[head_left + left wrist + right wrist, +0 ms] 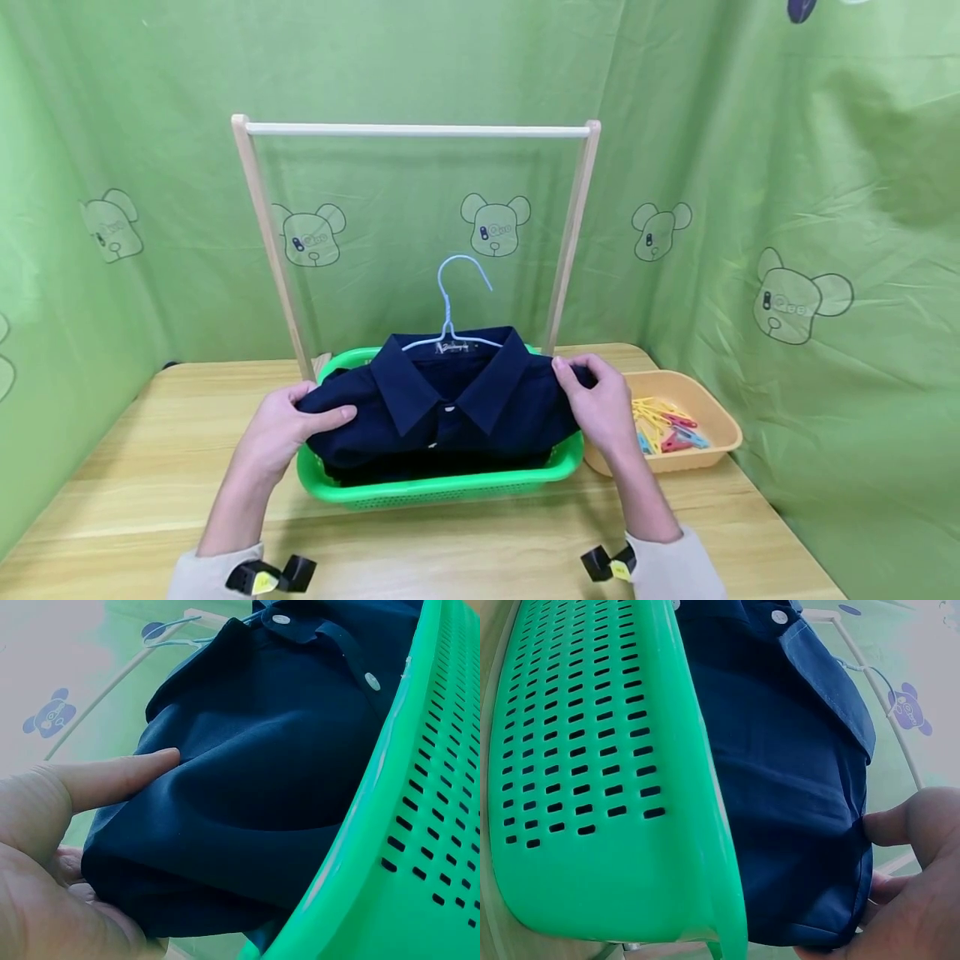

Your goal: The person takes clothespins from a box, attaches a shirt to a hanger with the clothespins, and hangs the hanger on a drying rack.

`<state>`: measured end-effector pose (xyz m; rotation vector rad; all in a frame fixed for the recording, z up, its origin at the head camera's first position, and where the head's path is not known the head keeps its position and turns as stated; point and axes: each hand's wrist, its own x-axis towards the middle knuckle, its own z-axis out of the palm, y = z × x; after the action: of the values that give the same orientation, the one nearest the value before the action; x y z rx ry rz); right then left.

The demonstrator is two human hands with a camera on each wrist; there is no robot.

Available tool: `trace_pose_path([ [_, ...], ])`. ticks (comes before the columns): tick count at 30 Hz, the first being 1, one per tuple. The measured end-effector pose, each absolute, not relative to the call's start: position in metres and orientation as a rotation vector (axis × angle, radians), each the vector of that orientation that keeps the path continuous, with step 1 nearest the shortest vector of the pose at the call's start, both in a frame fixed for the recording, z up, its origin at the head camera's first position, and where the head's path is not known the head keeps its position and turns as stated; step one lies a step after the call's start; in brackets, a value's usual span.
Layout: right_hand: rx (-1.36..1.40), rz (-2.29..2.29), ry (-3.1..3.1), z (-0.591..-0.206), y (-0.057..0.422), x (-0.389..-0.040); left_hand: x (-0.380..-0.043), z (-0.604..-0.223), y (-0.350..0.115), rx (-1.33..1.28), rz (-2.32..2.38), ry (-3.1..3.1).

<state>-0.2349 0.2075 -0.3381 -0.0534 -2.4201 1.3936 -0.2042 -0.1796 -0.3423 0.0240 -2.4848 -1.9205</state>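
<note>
A dark navy collared shirt [356,417] with white buttons lies over the green basket [450,490], its collar towards the far side. Inside its neck sits a light blue wire hanger [447,310], hook pointing up; the hanger's arms are hidden in the shirt. My left hand [276,429] grips the left shoulder, thumb on top and fingers beneath, as the left wrist view shows of the shirt cloth [247,772]. At the opposite shoulder, my right hand [603,408] pinches the cloth between thumb and fingers.
Behind the basket stands a rack with wooden posts [270,242] and a white top bar [420,131]. To the right, an orange tray [720,417] holds several coloured clothespins [671,429]. Green curtains [862,208] enclose the wooden table [112,483].
</note>
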Motion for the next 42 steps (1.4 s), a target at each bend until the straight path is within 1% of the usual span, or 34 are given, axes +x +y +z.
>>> trace_pose_path([
  [15,-0.055,1.43,-2.364,-0.333,0.224,-0.237,-0.205,-0.342,-0.184,0.045,-1.878,-2.507],
  [23,-0.061,1.334,-2.392,-0.333,0.234,-0.238,-0.203,-0.341,-0.185,0.058,-1.891,-2.501],
  [33,-0.057,1.247,-2.486,-0.338,0.245,-0.244,-0.204,-0.34,-0.187,0.068,-1.874,-2.522],
  [42,-0.075,1.164,-2.572,-0.35,0.257,-0.255,-0.204,-0.34,-0.188,0.057,-1.882,-2.517],
])
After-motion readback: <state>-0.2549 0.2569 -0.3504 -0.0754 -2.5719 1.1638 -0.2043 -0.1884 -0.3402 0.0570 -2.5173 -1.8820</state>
